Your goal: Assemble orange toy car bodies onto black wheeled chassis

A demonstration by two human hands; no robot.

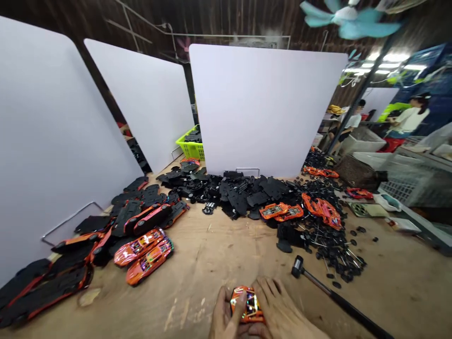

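Observation:
Near the front edge of the table, both hands hold an orange toy car (251,303) with shiny decoration on top. My left hand (226,313) wraps its left side, thumb lying on the roof. Along the right side of the car, my right hand (277,306) is closed, and its fingertips are partly hidden. A black-headed mallet (332,294) lies on the table just right of my right hand. To the left, two orange toy cars (150,261) rest upright side by side, close to a row of overturned cars (123,226) showing black undersides.
Black chassis plates (243,193) are heaped at the back middle. On the right lie orange car shells (323,212) and a spread of wheels and axles (335,252). White panels (264,108) stand behind, with a green crate (192,149) between them. Two people are at the far right.

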